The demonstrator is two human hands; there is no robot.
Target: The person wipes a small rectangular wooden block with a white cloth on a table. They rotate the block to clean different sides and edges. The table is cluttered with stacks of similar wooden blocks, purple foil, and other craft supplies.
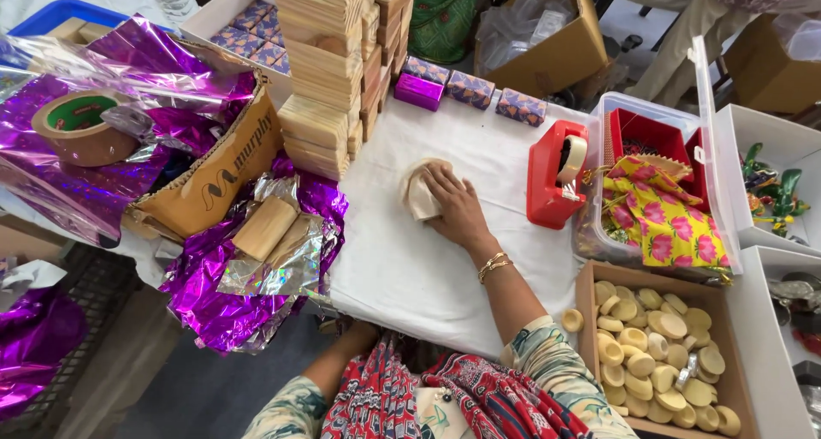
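Our right hand (453, 206) lies closed over a pale round wooden piece (419, 195) on the white cloth (402, 268); our left hand drops below the table edge, its state unseen. We should press flat, steadily, minding the red tape dispenser (556, 176) just right and the wooden block stack (329, 71) ahead-left.

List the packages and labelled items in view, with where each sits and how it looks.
Wrapped packets: row on the white cloth's far edge, small blocks, one magenta, others blue patterned.
Brown cardboard piece: left, under purple foil, dark printed logo.
Tape roll: far left, brown ring, green and red core label.
Tape dispenser: beside right hand, red.
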